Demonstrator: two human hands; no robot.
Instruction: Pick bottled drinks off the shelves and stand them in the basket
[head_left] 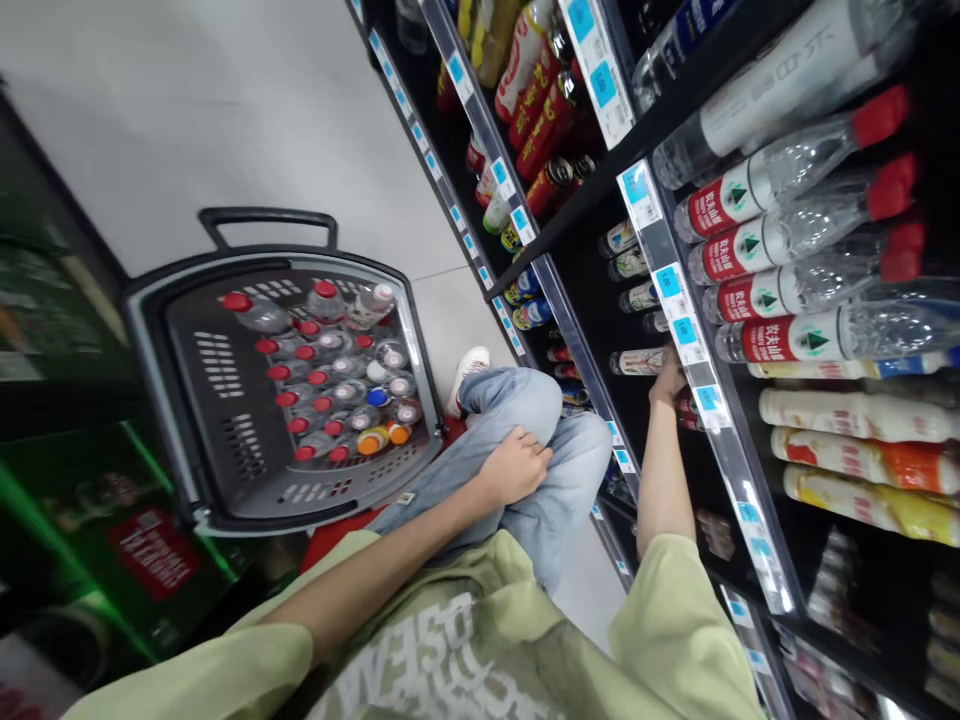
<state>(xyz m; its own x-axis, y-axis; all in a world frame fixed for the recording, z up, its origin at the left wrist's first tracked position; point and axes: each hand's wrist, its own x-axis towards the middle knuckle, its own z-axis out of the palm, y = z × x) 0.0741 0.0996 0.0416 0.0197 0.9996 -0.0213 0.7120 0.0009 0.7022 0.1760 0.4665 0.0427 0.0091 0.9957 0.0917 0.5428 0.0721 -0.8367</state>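
- While I look down through the head camera, the right hand [667,378] reaches into a dark shelf at three o'clock, at the near end of a white patterned container [639,362]; its fingers are partly hidden and blurred, so I cannot tell whether they grasp it.
- The left hand [516,467] rests on the jeans [517,400] just below the centre, toward five o'clock, released and loosely curled, with nothing that I can see in it.
- At nine o'clock I have a dark basket [217,390], its handle [270,216] sticking out toward ten o'clock.
- Inside it, clear bottles [349,365] are packed together toward the three o'clock side, with mostly red or white caps, one blue and two orange; one red-capped bottle [262,313] leans toward ten o'clock.
- Between two and three o'clock, a row of red-capped water bottles [799,240] lies across my view on the shelf, above pale drink bottles [855,455] between three and four.
- Red cans and bottles [544,125] fill a shelf toward one o'clock.
- A white shoe [471,370] shows near the centre, and green boxes [142,540] sit at eight o'clock.
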